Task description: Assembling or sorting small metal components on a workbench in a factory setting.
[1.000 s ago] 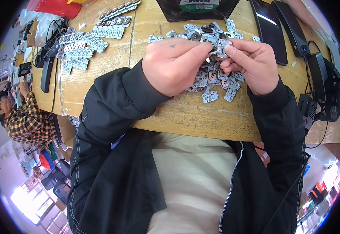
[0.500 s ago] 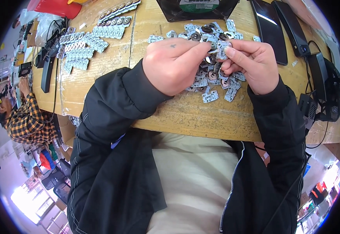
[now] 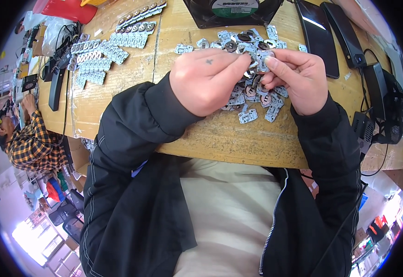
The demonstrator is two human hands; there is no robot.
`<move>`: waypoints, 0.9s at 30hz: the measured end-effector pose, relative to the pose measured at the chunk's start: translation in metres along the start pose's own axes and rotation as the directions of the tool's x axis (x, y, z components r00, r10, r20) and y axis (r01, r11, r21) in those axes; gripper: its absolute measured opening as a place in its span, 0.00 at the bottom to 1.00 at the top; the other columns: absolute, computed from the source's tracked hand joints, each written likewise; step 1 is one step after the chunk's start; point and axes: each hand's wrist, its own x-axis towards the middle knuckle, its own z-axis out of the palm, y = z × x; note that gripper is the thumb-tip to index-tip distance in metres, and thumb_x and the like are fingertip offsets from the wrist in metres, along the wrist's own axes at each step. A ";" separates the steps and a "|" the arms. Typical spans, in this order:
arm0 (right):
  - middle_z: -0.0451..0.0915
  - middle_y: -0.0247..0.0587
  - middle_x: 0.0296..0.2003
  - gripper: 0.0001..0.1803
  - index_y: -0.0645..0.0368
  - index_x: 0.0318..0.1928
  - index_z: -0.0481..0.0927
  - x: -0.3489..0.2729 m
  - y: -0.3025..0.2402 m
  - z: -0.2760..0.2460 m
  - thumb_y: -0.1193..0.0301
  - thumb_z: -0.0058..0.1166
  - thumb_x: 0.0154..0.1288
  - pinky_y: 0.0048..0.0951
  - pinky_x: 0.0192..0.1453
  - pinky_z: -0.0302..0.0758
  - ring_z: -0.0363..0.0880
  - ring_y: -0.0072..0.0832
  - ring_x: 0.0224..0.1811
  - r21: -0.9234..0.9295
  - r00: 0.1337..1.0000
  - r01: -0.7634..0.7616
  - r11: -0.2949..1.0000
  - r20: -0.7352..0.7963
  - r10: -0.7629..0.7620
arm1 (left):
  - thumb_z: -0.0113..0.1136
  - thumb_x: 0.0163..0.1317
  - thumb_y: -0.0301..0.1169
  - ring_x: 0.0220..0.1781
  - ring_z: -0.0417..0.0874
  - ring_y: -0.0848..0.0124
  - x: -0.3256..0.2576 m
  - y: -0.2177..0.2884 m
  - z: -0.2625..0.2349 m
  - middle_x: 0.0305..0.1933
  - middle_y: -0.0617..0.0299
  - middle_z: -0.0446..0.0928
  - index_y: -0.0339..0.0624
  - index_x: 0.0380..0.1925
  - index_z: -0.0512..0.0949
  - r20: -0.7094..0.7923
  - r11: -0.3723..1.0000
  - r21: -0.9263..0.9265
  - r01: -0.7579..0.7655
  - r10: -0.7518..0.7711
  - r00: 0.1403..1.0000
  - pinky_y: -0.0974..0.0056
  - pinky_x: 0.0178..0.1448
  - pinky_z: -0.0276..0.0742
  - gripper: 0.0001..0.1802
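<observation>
Circuit board (image 3: pixel 264 61) clamped in right fingers (image 3: pixel 279 67), left fingers (image 3: pixel 236 68) cannot tell, red bin (image 3: pixel 70 9), contents unclear

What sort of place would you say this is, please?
It looks like a small electronics workshop: a pile of small circuit boards lies on a worn worktable, similar boards lie in rows to the left, and another person is beyond them.
</observation>
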 end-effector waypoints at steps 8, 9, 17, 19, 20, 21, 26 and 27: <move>0.83 0.41 0.35 0.12 0.69 0.48 0.80 -0.001 -0.010 -0.001 0.75 0.53 0.68 0.16 0.32 0.76 0.79 0.18 0.29 -0.179 0.986 0.150 0.972 -0.045 -0.161 | 0.64 0.50 0.17 0.27 0.85 0.63 0.006 0.003 -0.009 0.28 0.51 0.82 0.30 0.37 0.81 0.020 0.968 -0.098 0.231 -0.230 0.973 0.67 0.32 0.80 0.12; 0.83 0.41 0.36 0.12 0.68 0.48 0.81 -0.002 -0.012 -0.004 0.75 0.53 0.68 0.15 0.33 0.75 0.78 0.17 0.29 -0.311 0.970 0.223 0.924 -0.021 -0.241 | 0.64 0.50 0.17 0.27 0.85 0.63 0.007 0.003 -0.010 0.28 0.51 0.82 0.30 0.37 0.81 0.018 0.968 -0.095 0.232 -0.231 0.973 0.67 0.32 0.80 0.12; 0.83 0.38 0.30 0.10 0.68 0.45 0.83 -0.002 -0.013 -0.008 0.82 0.54 0.64 0.16 0.33 0.75 0.78 0.18 0.27 -0.418 0.894 0.413 0.809 0.017 -0.448 | 0.67 0.51 0.23 0.25 0.83 0.61 0.005 0.003 -0.004 0.26 0.52 0.81 0.37 0.34 0.83 0.061 0.873 -0.336 0.354 -0.355 0.933 0.66 0.30 0.78 0.09; 0.83 0.41 0.29 0.10 0.69 0.44 0.82 -0.004 -0.015 -0.007 0.84 0.54 0.62 0.17 0.33 0.76 0.80 0.21 0.27 -0.501 0.846 0.527 0.687 0.236 -0.477 | 0.67 0.51 0.23 0.25 0.83 0.62 0.007 0.006 -0.006 0.26 0.52 0.81 0.37 0.34 0.84 0.084 0.856 -0.368 0.364 -0.359 0.930 0.66 0.29 0.77 0.09; 0.83 0.43 0.28 0.10 0.69 0.44 0.82 -0.002 -0.016 -0.005 0.85 0.55 0.61 0.18 0.32 0.76 0.81 0.22 0.28 -0.498 0.835 0.547 0.673 0.270 -0.479 | 0.66 0.52 0.23 0.24 0.83 0.63 0.007 0.007 -0.008 0.26 0.52 0.82 0.37 0.35 0.84 0.107 0.837 -0.400 0.373 -0.361 0.926 0.67 0.29 0.77 0.09; 0.83 0.43 0.28 0.10 0.69 0.44 0.82 -0.002 -0.016 -0.005 0.85 0.55 0.61 0.18 0.32 0.76 0.81 0.22 0.28 -0.500 0.836 0.545 0.673 0.269 -0.478 | 0.66 0.52 0.23 0.24 0.83 0.63 0.007 0.008 -0.008 0.26 0.52 0.82 0.37 0.35 0.84 0.108 0.836 -0.403 0.373 -0.361 0.926 0.67 0.29 0.77 0.09; 0.84 0.44 0.30 0.11 0.68 0.44 0.83 -0.002 -0.014 -0.001 0.84 0.57 0.60 0.19 0.34 0.76 0.81 0.24 0.28 -0.578 0.743 0.645 0.500 0.319 -0.589 | 0.57 0.62 0.19 0.35 0.87 0.70 0.007 0.011 -0.011 0.33 0.52 0.84 0.29 0.42 0.80 0.349 0.660 -0.496 0.565 -0.444 0.825 0.69 0.38 0.82 0.09; 0.84 0.44 0.30 0.11 0.68 0.44 0.83 -0.003 -0.014 -0.001 0.84 0.57 0.60 0.19 0.34 0.76 0.81 0.24 0.28 -0.578 0.743 0.645 0.501 0.317 -0.590 | 0.57 0.62 0.19 0.35 0.87 0.70 0.007 0.012 -0.010 0.33 0.52 0.84 0.29 0.42 0.80 0.350 0.660 -0.495 0.565 -0.443 0.825 0.69 0.38 0.82 0.09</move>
